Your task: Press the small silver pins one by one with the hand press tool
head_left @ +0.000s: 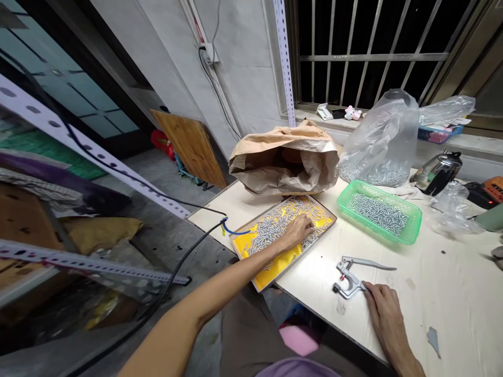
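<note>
My left hand (301,230) reaches into a shallow tray (268,283) with a yellow lining, its fingers curled down among many small silvery metal pins (271,225). Whether a pin sits between the fingertips is hidden. On the white table my right hand (387,309) rests with its fingers closed over the end of the lower handle of metal hand-press pliers (349,285). These pliers lie on their side with jaws pointing left and handles spread; a spring and a black die show. Beyond them, a green plastic basket (418,230) holds more of the metal pins.
A crumpled open paper sack (283,157) stands behind the tray. Further right are a clear plastic bag (383,141) with metal pins, a glass kettle (438,170) and an orange-black tool (493,191). A black cable (173,280) and a blue tube (236,232) run to the table's left edge.
</note>
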A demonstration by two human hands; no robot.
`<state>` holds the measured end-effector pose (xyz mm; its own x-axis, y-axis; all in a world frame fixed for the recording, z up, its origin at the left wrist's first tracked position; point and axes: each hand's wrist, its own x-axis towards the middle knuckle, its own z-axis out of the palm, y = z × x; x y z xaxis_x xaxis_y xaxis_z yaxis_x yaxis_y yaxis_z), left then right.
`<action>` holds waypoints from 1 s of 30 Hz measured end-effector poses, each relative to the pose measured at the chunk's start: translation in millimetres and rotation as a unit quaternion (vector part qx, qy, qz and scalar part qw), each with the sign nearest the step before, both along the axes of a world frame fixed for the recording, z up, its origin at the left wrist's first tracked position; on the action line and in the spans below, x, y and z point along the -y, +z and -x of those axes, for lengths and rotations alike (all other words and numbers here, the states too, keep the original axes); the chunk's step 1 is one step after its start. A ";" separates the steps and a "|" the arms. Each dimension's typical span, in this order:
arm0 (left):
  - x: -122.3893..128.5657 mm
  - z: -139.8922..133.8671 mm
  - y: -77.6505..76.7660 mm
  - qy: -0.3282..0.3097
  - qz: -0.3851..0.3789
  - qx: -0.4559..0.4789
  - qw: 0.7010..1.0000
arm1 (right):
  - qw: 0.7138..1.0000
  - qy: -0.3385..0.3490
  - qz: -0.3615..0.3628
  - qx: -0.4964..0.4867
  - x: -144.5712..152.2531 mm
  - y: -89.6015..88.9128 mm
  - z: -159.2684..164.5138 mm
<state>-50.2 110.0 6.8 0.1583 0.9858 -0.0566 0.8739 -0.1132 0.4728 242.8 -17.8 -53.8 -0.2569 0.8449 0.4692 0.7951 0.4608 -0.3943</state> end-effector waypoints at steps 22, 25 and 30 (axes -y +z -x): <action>7.6 17.4 18.7 0.193 0.151 0.382 0.891 | 1.000 0.005 0.015 -0.007 -1.6 8.2 1.6; 19.7 12.4 24.4 0.163 0.157 0.390 0.892 | 1.000 0.008 0.021 0.004 -0.2 14.6 2.4; 62.0 -23.1 22.7 0.075 0.256 0.394 0.879 | 0.996 0.009 0.074 0.056 4.2 25.0 3.0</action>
<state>-27.1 48.0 29.4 0.2174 0.8761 -0.4304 0.2386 0.3799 0.8937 239.8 -22.0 -28.9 -0.3156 0.8978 0.3071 0.8302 0.4180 -0.3689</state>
